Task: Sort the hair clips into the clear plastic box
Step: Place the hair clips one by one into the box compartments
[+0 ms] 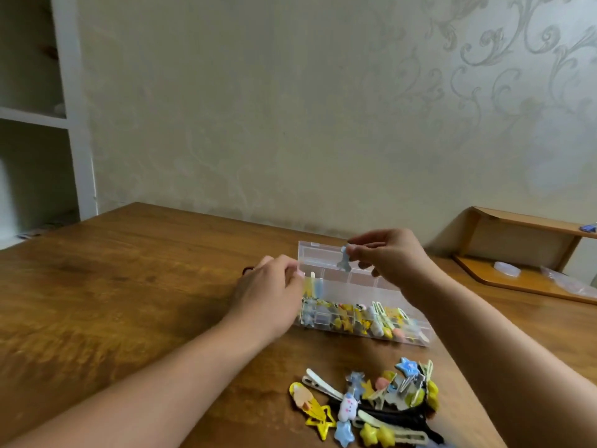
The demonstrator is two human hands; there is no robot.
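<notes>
A clear plastic box (326, 260) with divided compartments lies open on the wooden table, its near row filled with yellow, white and blue hair clips. My right hand (387, 253) pinches a small blue-grey hair clip (343, 260) in the air above the box's far compartments. At the box's left end, my left hand (274, 286) rests with its fingertips against the edge. Several loose hair clips (371, 405) in yellow, blue and white are heaped on the table nearer to me, on top of a dark band.
The wooden table (129, 302) stretches wide to the left. A small dark object (247, 270) peeks out behind my left hand. A low wooden shelf (529, 253) with a clear bag stands at the right, white shelving at the far left.
</notes>
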